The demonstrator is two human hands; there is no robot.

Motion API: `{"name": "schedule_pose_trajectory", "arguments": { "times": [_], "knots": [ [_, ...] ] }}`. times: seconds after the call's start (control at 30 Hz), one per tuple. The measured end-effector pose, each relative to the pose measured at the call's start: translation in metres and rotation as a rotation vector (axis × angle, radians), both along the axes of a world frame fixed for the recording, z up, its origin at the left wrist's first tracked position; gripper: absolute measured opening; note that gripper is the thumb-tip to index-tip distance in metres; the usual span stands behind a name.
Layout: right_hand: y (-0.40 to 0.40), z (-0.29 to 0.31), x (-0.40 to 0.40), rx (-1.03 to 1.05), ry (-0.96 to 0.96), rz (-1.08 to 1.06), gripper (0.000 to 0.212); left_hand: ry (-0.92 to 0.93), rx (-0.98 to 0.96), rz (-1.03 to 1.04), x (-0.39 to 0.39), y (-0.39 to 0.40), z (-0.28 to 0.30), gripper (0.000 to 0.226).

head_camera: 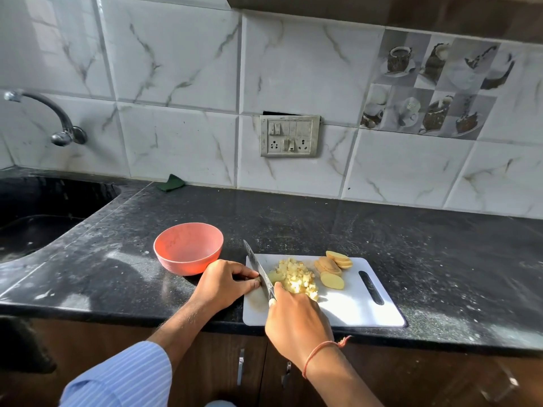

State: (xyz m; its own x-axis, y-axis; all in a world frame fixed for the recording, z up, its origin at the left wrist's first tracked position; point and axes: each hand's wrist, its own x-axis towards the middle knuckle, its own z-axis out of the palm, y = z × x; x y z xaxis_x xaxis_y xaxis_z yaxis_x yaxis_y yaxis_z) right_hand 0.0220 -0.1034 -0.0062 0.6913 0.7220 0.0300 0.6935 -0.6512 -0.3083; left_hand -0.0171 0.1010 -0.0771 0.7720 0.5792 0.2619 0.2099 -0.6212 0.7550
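A white cutting board (361,306) lies on the black counter near its front edge. On it sits a heap of diced potato (296,277), with several potato slices (332,268) to its right. My right hand (296,321) grips the handle of a knife (258,268), whose blade lies along the left side of the heap. My left hand (226,282) rests at the board's left edge with its fingers curled, the fingertips against the blade's left side; whether it holds a piece is hidden. An empty orange bowl (188,248) stands just left of the board.
A black sink (44,218) with a chrome tap (55,118) fills the left. A green scrub pad (172,183) lies against the tiled wall. A switch and socket panel (289,136) is on the wall. Cabinet doors with handles (241,365) sit below the counter.
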Motion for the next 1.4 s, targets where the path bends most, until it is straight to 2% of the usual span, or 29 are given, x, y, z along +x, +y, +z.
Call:
{"name": "schedule_pose_trajectory", "arguments": {
  "times": [0.1,0.27,0.4,0.53,0.63,0.7,0.87,1.2,1.4],
  "knots": [
    [0.009,-0.005,-0.001,-0.014,-0.031,0.010,0.051,0.014,-0.017,0.004,-0.001,0.000,0.001,0.015],
    [0.003,-0.010,-0.001,-0.099,-0.125,0.048,0.064,0.015,-0.035,0.022,-0.001,-0.001,0.000,0.013],
    [-0.011,-0.009,0.005,-0.089,-0.131,0.018,0.054,0.016,-0.033,0.028,-0.001,-0.001,0.001,0.015],
    [-0.015,-0.012,0.030,0.122,0.151,-0.047,0.027,0.024,-0.032,0.036,0.000,-0.002,0.000,0.017],
    [-0.024,-0.019,0.054,0.384,0.565,-0.095,0.021,0.029,-0.067,0.033,-0.001,-0.001,0.000,0.018],
    [-0.034,-0.019,0.072,0.522,0.724,-0.100,0.023,0.025,-0.069,0.021,-0.001,0.000,0.000,0.019],
    [-0.062,-0.015,0.114,0.652,0.756,-0.021,0.024,0.005,-0.066,0.012,0.001,-0.003,0.000,0.018],
    [-0.075,-0.044,0.142,0.838,0.866,-0.056,0.033,-0.023,0.010,-0.029,0.032,-0.015,0.020,0.011],
    [-0.083,-0.045,0.144,0.992,1.005,-0.048,0.029,0.085,0.110,-0.140,0.050,-0.002,0.044,0.011]
  ]
}}
